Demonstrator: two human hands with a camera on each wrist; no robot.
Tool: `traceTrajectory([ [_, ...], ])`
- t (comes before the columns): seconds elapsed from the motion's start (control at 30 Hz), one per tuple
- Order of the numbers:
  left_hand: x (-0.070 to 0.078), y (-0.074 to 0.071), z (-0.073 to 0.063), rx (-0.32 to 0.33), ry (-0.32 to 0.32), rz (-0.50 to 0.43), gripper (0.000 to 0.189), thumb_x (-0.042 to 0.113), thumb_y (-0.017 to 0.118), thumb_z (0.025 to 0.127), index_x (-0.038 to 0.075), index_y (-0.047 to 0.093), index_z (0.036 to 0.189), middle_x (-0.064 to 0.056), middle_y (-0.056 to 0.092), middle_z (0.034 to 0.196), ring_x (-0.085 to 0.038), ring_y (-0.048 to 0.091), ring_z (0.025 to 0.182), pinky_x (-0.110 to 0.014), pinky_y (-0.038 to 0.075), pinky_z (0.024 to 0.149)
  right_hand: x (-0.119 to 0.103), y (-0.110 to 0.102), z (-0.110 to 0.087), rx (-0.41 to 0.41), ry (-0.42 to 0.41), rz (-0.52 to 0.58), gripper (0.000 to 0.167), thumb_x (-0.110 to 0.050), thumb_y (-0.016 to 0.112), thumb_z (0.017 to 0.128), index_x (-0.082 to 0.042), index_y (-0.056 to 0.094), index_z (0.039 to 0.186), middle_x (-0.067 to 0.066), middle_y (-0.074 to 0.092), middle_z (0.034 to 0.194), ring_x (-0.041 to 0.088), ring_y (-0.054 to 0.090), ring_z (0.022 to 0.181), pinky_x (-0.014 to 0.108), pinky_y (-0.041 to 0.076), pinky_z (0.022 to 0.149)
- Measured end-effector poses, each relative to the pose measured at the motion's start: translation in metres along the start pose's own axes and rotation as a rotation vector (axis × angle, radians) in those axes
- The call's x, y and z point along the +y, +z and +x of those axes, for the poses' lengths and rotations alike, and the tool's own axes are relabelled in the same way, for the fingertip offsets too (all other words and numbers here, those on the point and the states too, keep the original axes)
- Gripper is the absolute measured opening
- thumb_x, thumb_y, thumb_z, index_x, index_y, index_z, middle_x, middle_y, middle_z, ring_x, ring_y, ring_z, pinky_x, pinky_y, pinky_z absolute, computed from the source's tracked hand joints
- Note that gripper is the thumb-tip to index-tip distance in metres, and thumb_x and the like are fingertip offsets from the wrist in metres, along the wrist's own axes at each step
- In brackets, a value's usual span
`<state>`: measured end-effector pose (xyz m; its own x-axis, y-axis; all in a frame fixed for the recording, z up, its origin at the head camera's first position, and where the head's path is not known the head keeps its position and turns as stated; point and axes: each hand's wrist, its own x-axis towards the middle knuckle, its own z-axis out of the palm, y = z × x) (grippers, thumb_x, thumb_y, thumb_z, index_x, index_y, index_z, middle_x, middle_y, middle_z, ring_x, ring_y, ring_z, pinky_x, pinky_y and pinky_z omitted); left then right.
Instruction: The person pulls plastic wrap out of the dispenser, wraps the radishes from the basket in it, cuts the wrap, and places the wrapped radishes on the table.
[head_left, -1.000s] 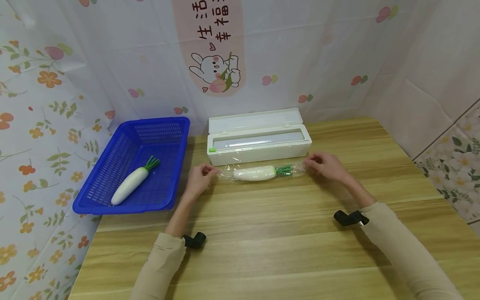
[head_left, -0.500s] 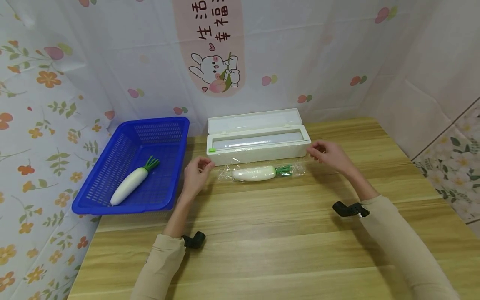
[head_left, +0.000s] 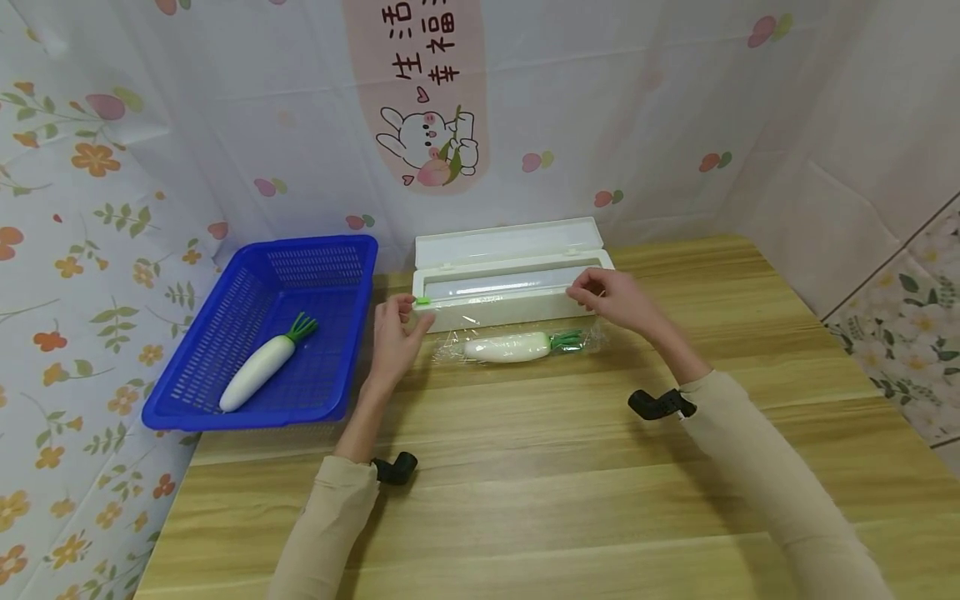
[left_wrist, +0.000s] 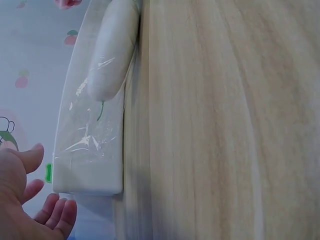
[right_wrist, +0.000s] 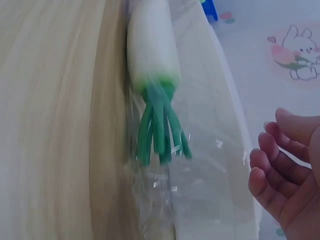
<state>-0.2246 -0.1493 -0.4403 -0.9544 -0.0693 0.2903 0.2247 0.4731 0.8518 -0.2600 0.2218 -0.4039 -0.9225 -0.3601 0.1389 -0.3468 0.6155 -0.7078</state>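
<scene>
A white radish (head_left: pixel 508 347) with green stems lies under clear cling film (head_left: pixel 450 350), which runs up to the long white cling film box (head_left: pixel 495 314). The box stands with its lid raised and a pale roll inside. My left hand (head_left: pixel 392 343) is at the box's left end, thumb apart from bent fingers, close to the green slider (left_wrist: pixel 48 173). Nothing is in its grasp. Over the right part of the box hovers my right hand (head_left: pixel 617 302). In the right wrist view its fingers (right_wrist: pixel 272 160) curve loosely around air, beside the filmed-over stems (right_wrist: pixel 159 127).
To the left, a blue plastic basket (head_left: pixel 352 350) holds a second white radish (head_left: pixel 258 372). A patterned cloth (head_left: pixel 660 100) hangs behind the wooden table (head_left: pixel 525 492). Black cameras are strapped at both wrists.
Both hands have let go of the film ends beside the radish. The left hand moved up to the box's left end; the right moved up and leftward over the box.
</scene>
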Motion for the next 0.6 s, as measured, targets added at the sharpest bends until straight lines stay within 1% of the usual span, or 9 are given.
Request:
traceTrajectory([
  [0.13, 0.000, 0.001, 0.004, -0.044, -0.017, 0.013, 0.048, 0.020, 0.072, 0.095, 0.000, 0.051, 0.133, -0.023, 0.043, 0.122, -0.036, 0.045, 0.111, -0.046, 0.046, 0.092, -0.012, 0.010, 0.012, -0.014, -0.040, 0.011, 0.021, -0.025, 0.065, 0.101, -0.005, 0.067, 0.097, 0.014, 0.066, 0.085, 0.024, 0.061, 0.076, 0.026, 0.049, 0.064],
  [0.3, -0.001, 0.002, 0.008, -0.101, -0.037, 0.053, 0.055, 0.026, 0.072, 0.096, 0.008, 0.048, 0.142, -0.024, 0.039, 0.127, -0.036, 0.047, 0.113, -0.049, 0.044, 0.096, -0.028, 0.023, 0.027, -0.042, -0.078, 0.036, 0.018, -0.021, 0.066, 0.100, -0.004, 0.066, 0.094, 0.013, 0.065, 0.083, 0.021, 0.060, 0.073, 0.025, 0.047, 0.063],
  [0.47, -0.004, 0.003, 0.015, -0.132, -0.020, 0.102, 0.060, 0.033, 0.071, 0.096, 0.012, 0.048, 0.147, -0.024, 0.038, 0.128, -0.034, 0.046, 0.111, -0.049, 0.042, 0.093, -0.041, 0.037, 0.039, -0.083, -0.140, 0.014, 0.015, -0.018, 0.066, 0.100, -0.004, 0.065, 0.094, 0.013, 0.064, 0.082, 0.019, 0.057, 0.070, 0.028, 0.044, 0.061],
  [0.6, -0.005, 0.005, 0.022, -0.158, -0.010, 0.143, 0.060, 0.036, 0.071, 0.096, 0.014, 0.050, 0.148, -0.024, 0.038, 0.127, -0.032, 0.041, 0.114, -0.049, 0.040, 0.093, -0.051, 0.048, 0.051, -0.136, -0.157, -0.010, 0.016, -0.020, 0.065, 0.101, -0.004, 0.065, 0.097, 0.011, 0.064, 0.082, 0.017, 0.054, 0.069, 0.029, 0.043, 0.063],
])
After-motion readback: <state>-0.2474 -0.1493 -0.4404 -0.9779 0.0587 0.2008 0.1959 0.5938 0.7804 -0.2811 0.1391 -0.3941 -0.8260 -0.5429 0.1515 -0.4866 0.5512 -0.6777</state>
